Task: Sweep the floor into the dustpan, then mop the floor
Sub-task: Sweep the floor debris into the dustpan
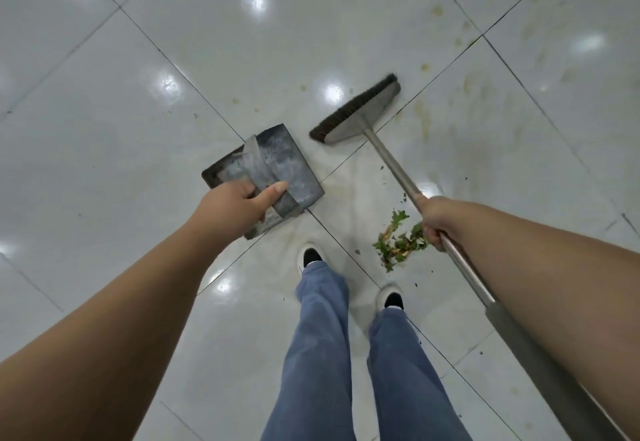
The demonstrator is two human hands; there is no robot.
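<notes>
Sweeping was in hand: the left hand (pixel 239 201) gripped the dustpan (pixel 277 167), the right hand (pixel 437 219) gripped the broom (pixel 356 111). The leaf pile (pixel 398 243) lay on the floor (pixel 138 94) near the feet; next, probably, dustpan set beside it.

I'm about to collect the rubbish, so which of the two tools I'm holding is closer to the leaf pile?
The broom: its handle crosses right beside the leaf pile, whereas the dustpan sits across the tile joint.
</notes>
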